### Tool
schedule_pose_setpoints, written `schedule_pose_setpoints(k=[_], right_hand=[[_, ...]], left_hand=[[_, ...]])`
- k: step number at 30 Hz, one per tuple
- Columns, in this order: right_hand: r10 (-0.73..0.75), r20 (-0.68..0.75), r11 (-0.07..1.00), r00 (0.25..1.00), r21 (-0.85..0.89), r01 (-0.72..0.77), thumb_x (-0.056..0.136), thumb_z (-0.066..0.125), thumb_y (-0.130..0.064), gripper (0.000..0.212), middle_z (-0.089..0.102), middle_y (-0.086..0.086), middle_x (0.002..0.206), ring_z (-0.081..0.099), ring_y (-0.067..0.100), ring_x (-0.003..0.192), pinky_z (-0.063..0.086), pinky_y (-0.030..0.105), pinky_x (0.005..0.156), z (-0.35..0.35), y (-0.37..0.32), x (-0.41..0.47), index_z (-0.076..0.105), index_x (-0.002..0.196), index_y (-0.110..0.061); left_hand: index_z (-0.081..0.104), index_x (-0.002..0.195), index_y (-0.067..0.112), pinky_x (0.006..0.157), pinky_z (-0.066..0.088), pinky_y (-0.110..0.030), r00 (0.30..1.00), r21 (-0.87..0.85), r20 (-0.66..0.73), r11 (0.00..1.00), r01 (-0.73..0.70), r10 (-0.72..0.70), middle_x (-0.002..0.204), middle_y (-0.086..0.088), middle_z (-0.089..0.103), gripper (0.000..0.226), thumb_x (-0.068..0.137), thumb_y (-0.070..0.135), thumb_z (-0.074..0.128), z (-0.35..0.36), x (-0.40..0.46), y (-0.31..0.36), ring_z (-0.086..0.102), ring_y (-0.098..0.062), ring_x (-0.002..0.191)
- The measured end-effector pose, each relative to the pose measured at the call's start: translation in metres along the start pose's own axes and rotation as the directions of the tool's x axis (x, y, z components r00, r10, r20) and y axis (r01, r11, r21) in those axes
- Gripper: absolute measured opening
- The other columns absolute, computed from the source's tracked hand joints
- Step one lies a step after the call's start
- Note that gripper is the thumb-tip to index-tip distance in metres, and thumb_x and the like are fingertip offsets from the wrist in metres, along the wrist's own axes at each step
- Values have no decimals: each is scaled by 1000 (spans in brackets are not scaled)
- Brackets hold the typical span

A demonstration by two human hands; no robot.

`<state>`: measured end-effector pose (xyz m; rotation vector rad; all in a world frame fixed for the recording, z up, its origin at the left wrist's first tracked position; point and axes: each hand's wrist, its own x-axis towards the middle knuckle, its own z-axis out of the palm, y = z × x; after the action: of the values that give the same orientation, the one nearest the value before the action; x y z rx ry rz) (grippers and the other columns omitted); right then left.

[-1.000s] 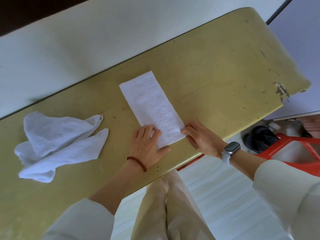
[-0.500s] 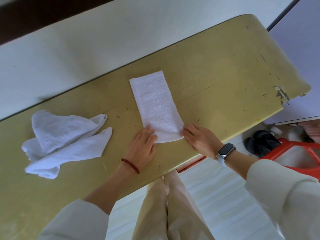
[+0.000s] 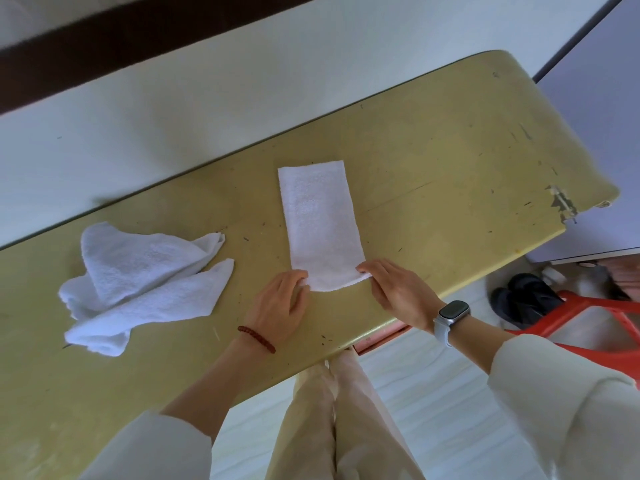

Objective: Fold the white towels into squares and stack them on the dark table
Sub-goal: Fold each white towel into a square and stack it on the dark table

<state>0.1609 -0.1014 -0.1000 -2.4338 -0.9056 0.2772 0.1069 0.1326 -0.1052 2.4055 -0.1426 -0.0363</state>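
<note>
A worn yellow tabletop [image 3: 433, 161] carries a crumpled towel pile [image 3: 138, 282] toward its left end. A folded towel strip [image 3: 318, 220] reaches its near edge. There the left hand [image 3: 280, 306] and right hand [image 3: 398, 292] pinch its near corners, fingers [image 3: 367, 268] curled.
</note>
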Motion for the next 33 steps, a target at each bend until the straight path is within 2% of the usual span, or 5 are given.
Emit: schedule_pose_setpoints(k=[10, 15, 18, 21, 33], right_hand=[[73, -9, 997, 997, 29, -73, 88, 40, -20, 33, 67, 7, 77, 61, 22, 69, 41, 21, 59, -14, -11, -3, 66, 99, -3], [151, -97, 984, 984, 113, -140, 87, 39, -24, 31, 62, 4, 84, 51, 13, 76, 46, 29, 61, -31, -18, 6, 60, 97, -4], [277, -57, 938, 959, 234, -256, 91, 38, -28, 16, 49, -4, 61, 46, 10, 49, 28, 16, 45, -43, -26, 24, 45, 93, -13], [335, -26, 906, 942, 282, -315, 96, 40, -16, 7, 39, -5, 49, 35, 14, 35, 19, 18, 39, -43, -22, 33, 41, 100, -11], [583, -162, 796, 796, 311, -519, 95, 44, -23, 20, 57, -3, 84, 54, 18, 75, 43, 32, 65, -31, -1, 108, 53, 109, -11]], left_hand=[[69, 94, -3, 85, 42, -17, 993, 60, -101, 997, -51, 57, 92, -13, 69, 29, 84, 11, 46, -6, 2, -3, 51, -11, 92], [68, 98, 8, 74, 41, -21, 982, -87, -42, 980, 178, -182, 89, 1, 62, 16, 90, 8, 54, -24, 20, 19, 48, -6, 82], [49, 76, 23, 49, 30, -15, 962, -222, 52, 936, 273, -268, 56, 9, 38, 24, 96, 12, 43, -33, 41, 33, 38, -4, 47], [44, 83, 19, 44, 30, -19, 958, -228, 90, 931, 287, -273, 50, 7, 34, 17, 98, 15, 37, -34, 52, 34, 31, -6, 44], [54, 81, 17, 54, 38, -19, 849, -260, -99, 837, 481, -518, 70, 0, 57, 15, 92, 27, 52, -19, 115, 13, 50, -12, 64]])
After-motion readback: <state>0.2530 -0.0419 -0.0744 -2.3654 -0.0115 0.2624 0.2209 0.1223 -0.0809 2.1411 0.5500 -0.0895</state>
